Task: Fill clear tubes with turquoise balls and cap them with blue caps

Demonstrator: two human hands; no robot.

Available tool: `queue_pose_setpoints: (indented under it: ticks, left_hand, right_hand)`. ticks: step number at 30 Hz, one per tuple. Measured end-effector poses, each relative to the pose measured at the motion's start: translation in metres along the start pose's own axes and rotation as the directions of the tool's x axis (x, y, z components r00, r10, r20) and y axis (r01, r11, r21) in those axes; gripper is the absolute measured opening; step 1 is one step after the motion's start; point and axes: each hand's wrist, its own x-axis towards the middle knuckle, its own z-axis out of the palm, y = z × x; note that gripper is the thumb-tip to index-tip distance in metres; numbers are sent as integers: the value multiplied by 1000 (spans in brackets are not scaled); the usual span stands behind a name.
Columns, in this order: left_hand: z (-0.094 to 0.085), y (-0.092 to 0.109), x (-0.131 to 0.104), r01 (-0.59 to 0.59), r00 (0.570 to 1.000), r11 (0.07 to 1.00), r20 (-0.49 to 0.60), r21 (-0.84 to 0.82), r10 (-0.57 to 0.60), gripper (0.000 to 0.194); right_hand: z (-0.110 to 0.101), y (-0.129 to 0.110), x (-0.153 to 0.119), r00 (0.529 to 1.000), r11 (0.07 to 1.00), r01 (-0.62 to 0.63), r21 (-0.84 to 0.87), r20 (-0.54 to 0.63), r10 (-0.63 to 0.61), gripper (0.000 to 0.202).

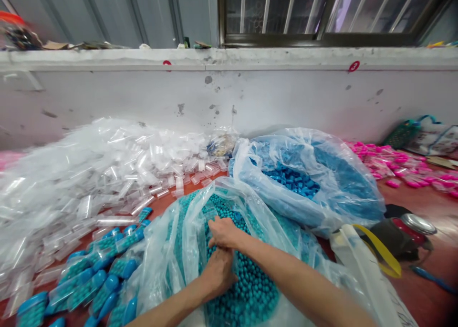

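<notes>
A large clear plastic bag [193,227] stands open in front of me, full of small teal beads [250,289]. Both hands are together over the beads. My left hand [219,270] is lower, its fingers mostly hidden beneath the other hand. Just above it, my right hand [223,232] has curled fingers; anything between them is too small or hidden to name. Clear packs of teal beads with blue caps [103,289] lie on the red surface at the lower left.
Clear empty plastic containers [89,174] are heaped at the left. Behind the beads, another bag [343,184] holds blue pieces [293,180]. Pink items [397,165] lie at the right, near a dark object with a silver top [418,224] and a yellow strap [382,255].
</notes>
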Motion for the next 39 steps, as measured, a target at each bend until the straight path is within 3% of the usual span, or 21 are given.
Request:
queue_pose_setpoints:
  ticks: [3,7,11,16,19,24,27,29,32,36,39]
  left_hand:
    - [-5,3,-4,16,1000,1000,4,-6,-16,72]
    - [-6,-2,-7,98,988,995,-115,-12,-98,67]
    - [-6,-6,-3,93,971,994,-216,-59,-104,49]
    - [-4,-6,-2,-100,971,988,-229,-116,71,35]
    - [-1,-8,0,-79,967,995,-248,-64,61,43]
    - [1,-8,3,45,986,999,-161,28,-40,83]
    - [-2,-3,3,108,987,992,-123,62,-99,83]
    - [-3,1,3,145,983,986,-124,87,-134,80]
    - [-1,4,4,182,977,976,-138,120,-165,71]
    - [2,-2,5,219,951,954,-265,205,-161,62]
    - [-1,-15,8,215,922,943,-370,254,-111,63]
  right_hand:
    - [8,1,5,1000,1000,-15,-3,-1,15,25]
    - [6,37,-8,1000,999,22,37,-22,-21,32]
    - [13,65,-27,998,944,63,324,-43,-52,25]
    - [26,64,-38,965,765,-37,643,222,-140,33]
    - [24,59,-40,946,814,-97,573,307,-103,38]
    - [16,54,-41,968,927,-58,372,249,-39,39]
    - [7,53,-31,977,963,-105,248,205,54,20]
    - [0,50,-16,987,970,-140,199,107,120,11]
    - [-3,39,15,981,969,-155,195,-86,174,24]
    - [6,31,44,983,973,-59,225,-158,96,28]
    - [15,39,38,986,971,75,227,-161,-38,20]
